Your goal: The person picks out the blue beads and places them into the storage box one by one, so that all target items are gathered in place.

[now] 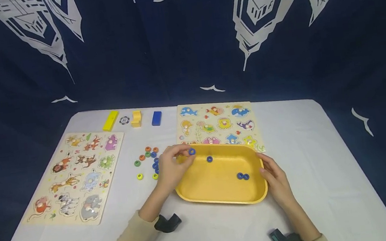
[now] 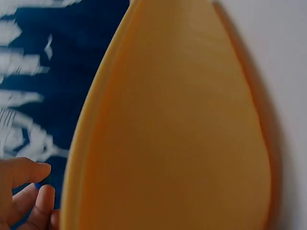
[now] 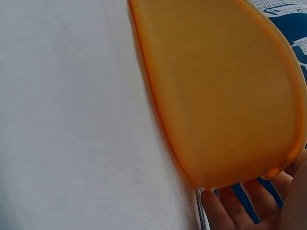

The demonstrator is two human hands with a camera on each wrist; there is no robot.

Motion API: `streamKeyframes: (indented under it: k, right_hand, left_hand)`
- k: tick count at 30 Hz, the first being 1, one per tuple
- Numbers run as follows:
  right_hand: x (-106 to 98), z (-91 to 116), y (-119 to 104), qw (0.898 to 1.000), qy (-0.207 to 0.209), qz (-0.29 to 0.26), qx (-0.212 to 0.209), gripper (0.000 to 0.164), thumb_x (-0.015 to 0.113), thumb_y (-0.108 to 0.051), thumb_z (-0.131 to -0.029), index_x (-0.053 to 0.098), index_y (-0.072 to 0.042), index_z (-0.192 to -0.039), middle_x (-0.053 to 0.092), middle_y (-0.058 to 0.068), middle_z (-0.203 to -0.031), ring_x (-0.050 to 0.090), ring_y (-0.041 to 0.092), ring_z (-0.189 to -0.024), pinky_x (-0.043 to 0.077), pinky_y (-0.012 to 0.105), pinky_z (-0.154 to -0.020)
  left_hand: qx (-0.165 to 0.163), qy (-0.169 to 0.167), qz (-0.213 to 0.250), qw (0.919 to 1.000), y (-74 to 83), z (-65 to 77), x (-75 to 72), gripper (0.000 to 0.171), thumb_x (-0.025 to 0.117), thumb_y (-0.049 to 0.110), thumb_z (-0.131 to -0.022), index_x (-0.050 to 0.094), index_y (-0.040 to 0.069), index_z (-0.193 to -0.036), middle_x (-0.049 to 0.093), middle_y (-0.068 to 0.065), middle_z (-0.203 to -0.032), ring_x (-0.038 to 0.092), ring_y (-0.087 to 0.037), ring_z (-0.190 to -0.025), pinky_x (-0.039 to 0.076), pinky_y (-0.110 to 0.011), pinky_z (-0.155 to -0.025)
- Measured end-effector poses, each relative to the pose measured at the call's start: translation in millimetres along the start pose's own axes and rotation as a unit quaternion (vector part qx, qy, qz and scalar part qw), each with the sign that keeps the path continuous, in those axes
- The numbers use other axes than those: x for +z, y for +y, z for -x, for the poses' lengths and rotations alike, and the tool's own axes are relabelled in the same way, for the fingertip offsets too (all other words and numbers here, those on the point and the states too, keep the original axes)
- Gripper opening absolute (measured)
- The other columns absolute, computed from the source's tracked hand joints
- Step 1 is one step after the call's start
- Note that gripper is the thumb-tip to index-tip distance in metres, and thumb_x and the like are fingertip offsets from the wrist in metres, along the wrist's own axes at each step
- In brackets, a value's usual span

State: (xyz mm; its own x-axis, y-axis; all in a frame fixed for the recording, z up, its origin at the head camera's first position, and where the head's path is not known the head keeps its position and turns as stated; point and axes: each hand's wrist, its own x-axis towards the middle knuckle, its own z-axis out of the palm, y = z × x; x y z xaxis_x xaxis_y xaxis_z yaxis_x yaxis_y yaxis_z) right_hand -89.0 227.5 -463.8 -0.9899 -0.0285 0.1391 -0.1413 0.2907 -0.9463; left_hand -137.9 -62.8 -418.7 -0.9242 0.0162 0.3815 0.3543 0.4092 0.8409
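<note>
My left hand (image 1: pixel 171 167) pinches a small blue ring (image 1: pixel 191 151) between thumb and fingertips, over the left end of a yellow tray (image 1: pixel 211 190). In the left wrist view the same blue ring (image 2: pixel 42 182) is mostly covered by the fingertips. At the tray's right end my right hand (image 1: pixel 277 180) grips the rim, thumb on the near side; the right wrist view shows its fingers (image 3: pixel 259 199) under that end. Inside the tray lie a single blue ring (image 1: pixel 209 159) and a pair of blue rings (image 1: pixel 243 176) side by side.
Left of the tray lie several loose rings, among them a green ring (image 1: pixel 137 163) and a yellow ring (image 1: pixel 140 176). An animal puzzle board (image 1: pixel 104 178) is at the left; a sea-animal board (image 1: pixel 220 123) lies behind the tray. Yellow (image 1: pixel 110 121) and blue blocks (image 1: pixel 156 118) stand farther back.
</note>
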Motion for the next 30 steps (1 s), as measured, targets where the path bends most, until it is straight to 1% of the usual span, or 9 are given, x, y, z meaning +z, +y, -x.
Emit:
streamKeyframes:
  k: [3,7,10,12,16,20,23,25,30]
  right_hand:
    - [-1,-2,10,1.0,0.001,0.002,0.003,0.04,0.042,-0.008,-0.092,0.039,-0.013,-0.132,0.035,0.007,-0.14,0.032,-0.004,-0.124,0.03,0.006,-0.092]
    - [0,-3,16,1.0,0.001,0.006,0.002,0.039,0.042,-0.014,-0.093,0.04,-0.018,-0.132,0.036,0.003,-0.14,0.031,-0.003,-0.125,0.029,0.007,-0.093]
    - [0,-3,17,1.0,0.001,0.002,-0.001,0.038,0.042,-0.014,-0.093,0.04,-0.019,-0.131,0.036,0.003,-0.14,0.032,-0.003,-0.125,0.029,0.007,-0.094]
    - [-1,-2,14,1.0,0.0,-0.004,-0.003,0.038,0.042,-0.012,-0.093,0.04,-0.017,-0.131,0.036,0.004,-0.139,0.032,-0.004,-0.125,0.029,0.007,-0.094]
    - [0,0,-1,1.0,-0.001,-0.008,-0.008,0.039,0.041,-0.006,-0.092,0.039,-0.008,-0.131,0.035,0.012,-0.139,0.031,-0.007,-0.123,0.028,0.006,-0.094]
    - [1,2,-11,1.0,-0.001,-0.006,-0.008,0.039,0.039,-0.004,-0.092,0.038,-0.003,-0.131,0.034,0.015,-0.139,0.031,-0.007,-0.123,0.028,0.006,-0.094]
    - [1,2,-12,1.0,-0.002,-0.005,-0.004,0.039,0.039,-0.005,-0.093,0.037,-0.003,-0.131,0.033,0.015,-0.14,0.031,-0.006,-0.123,0.029,0.006,-0.093]
    - [0,3,-12,1.0,-0.002,-0.002,-0.005,0.039,0.039,-0.005,-0.093,0.037,-0.004,-0.131,0.033,0.015,-0.14,0.03,-0.006,-0.123,0.029,0.006,-0.093]
    - [0,3,-12,1.0,-0.005,-0.008,-0.006,0.039,0.039,-0.006,-0.093,0.037,-0.004,-0.132,0.032,0.015,-0.14,0.03,-0.006,-0.123,0.029,0.006,-0.093]
  left_hand:
    - [0.019,-0.069,-0.009,0.9974,11.8,-4.8,28.3,0.019,0.074,0.014,-0.069,0.067,0.015,-0.086,0.06,0.009,-0.069,0.054,-0.007,-0.076,0.049,-0.027,-0.073]
    - [0.018,-0.153,-0.023,0.9878,17.4,-7.3,59.8,0.017,0.073,0.017,-0.07,0.067,0.017,-0.086,0.059,0.013,-0.066,0.054,-0.006,-0.075,0.047,-0.024,-0.071]
    - [0.014,-0.194,-0.032,0.9803,17.3,-7.1,76.4,0.018,0.074,0.018,-0.069,0.068,0.018,-0.086,0.058,0.014,-0.063,0.054,-0.004,-0.073,0.044,-0.021,-0.069]
    - [0.018,-0.211,-0.042,0.9765,15.4,-6.3,84.9,0.018,0.075,0.018,-0.068,0.067,0.018,-0.085,0.057,0.015,-0.061,0.052,-0.001,-0.069,0.041,-0.018,-0.069]
    - [0.014,-0.246,-0.074,0.9663,9.6,-3.1,97.4,0.015,0.074,0.016,-0.067,0.067,0.019,-0.081,0.055,0.015,-0.058,0.048,0.001,-0.06,0.037,-0.016,-0.066]
    - [0.0,-0.285,-0.111,0.9521,3.3,0.5,104.9,0.014,0.072,0.015,-0.068,0.066,0.02,-0.079,0.053,0.014,-0.055,0.046,0.002,-0.054,0.037,-0.015,-0.062]
    - [0.004,-0.305,-0.137,0.9425,1.7,2.6,109.4,0.013,0.071,0.016,-0.068,0.067,0.019,-0.08,0.052,0.015,-0.054,0.046,0.001,-0.058,0.037,-0.014,-0.062]
    - [0.008,-0.318,-0.157,0.935,2.1,3.7,110.9,0.016,0.071,0.018,-0.068,0.067,0.019,-0.083,0.052,0.017,-0.056,0.047,0.0,-0.064,0.037,-0.015,-0.066]
    - [0.019,-0.353,-0.193,0.9152,7.7,5.4,106.1,0.033,0.073,0.026,-0.068,0.065,0.019,-0.099,0.055,0.017,-0.068,0.047,-0.003,-0.077,0.038,-0.019,-0.077]
